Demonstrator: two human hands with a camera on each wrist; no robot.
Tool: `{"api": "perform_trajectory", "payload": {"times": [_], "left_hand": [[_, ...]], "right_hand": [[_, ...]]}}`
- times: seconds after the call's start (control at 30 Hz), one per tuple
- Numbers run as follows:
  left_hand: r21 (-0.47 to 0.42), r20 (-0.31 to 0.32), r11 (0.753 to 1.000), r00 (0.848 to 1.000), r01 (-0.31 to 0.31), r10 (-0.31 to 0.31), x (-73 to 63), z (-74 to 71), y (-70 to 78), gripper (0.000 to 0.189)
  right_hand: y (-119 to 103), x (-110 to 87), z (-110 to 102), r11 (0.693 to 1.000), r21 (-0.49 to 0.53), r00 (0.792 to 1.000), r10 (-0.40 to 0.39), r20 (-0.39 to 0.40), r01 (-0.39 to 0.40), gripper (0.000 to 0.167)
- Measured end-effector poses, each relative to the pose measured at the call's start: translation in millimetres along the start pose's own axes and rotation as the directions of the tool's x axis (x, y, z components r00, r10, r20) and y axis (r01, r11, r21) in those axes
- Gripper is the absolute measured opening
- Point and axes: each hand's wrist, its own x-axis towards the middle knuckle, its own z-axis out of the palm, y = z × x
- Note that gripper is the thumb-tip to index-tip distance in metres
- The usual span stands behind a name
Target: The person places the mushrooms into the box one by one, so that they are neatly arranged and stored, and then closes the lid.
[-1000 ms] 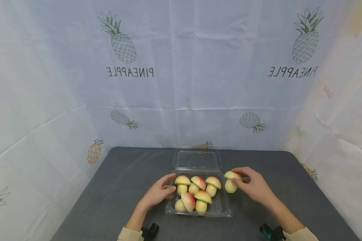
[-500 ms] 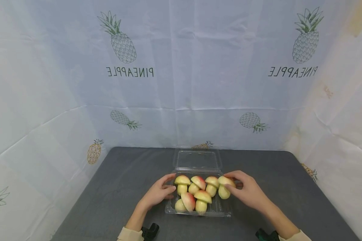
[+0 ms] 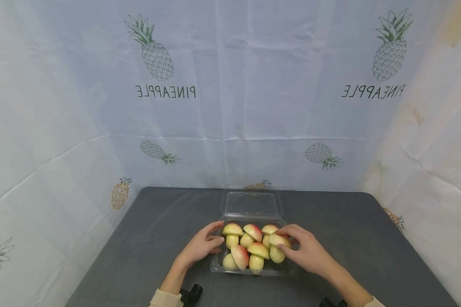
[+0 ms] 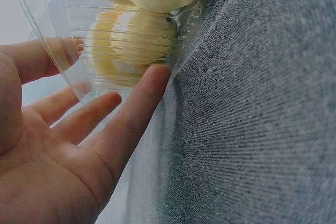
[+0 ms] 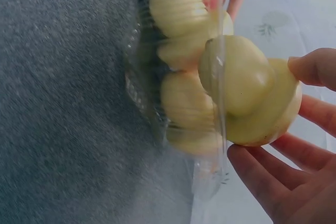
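My right hand (image 3: 309, 252) pinches a yellow mushroom (image 3: 277, 254) between thumb and fingers. The mushroom is over the right part of a clear plastic clamshell box (image 3: 278, 272). In the right wrist view the held mushroom (image 5: 239, 77) has its stem towards the camera and overlaps the box rim. Several more mushrooms, yellow with red on their caps, lie inside the box, such as one mushroom (image 3: 258, 250) at the front. Loosely extended, the fingers of my left hand (image 3: 201, 246) touch the box's left wall; the left wrist view shows their fingertips against the ribbed plastic (image 4: 121, 53).
The clear lid (image 3: 252, 204) lies folded back behind the box. Both sit on a dark grey table (image 3: 169, 221). A white cloth with pineapple prints (image 3: 238, 106) surrounds the table at the back and sides.
My right hand has carried the mushroom leftward from beside the box to over its right part, slightly towards me. My left hand has stayed at the box's left side.
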Motion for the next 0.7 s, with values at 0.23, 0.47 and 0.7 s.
{"api": "perform_trajectory", "payload": {"times": [0.23,0.47,0.7], "left_hand": [[-0.009,-0.003,1.0,1.0,0.016,-0.016,0.9,0.3,0.3,0.059],[-0.004,-0.009,1.0,1.0,0.015,-0.015,1.0,0.6,0.8,0.059],[-0.029,-0.008,0.999,1.0,0.027,-0.027,1.0,0.9,2.2,0.059]], "right_hand": [[-1.1,-2.6,8.0,0.999,-0.049,1.0,-0.013,0.02,0.014,0.03],[-0.9,-3.7,11.3,0.996,-0.093,1.0,-0.013,0.023,0.015,0.029],[-4.8,-4.0,11.1,0.991,-0.135,0.999,0.007,0.044,-0.001,0.028]]}}
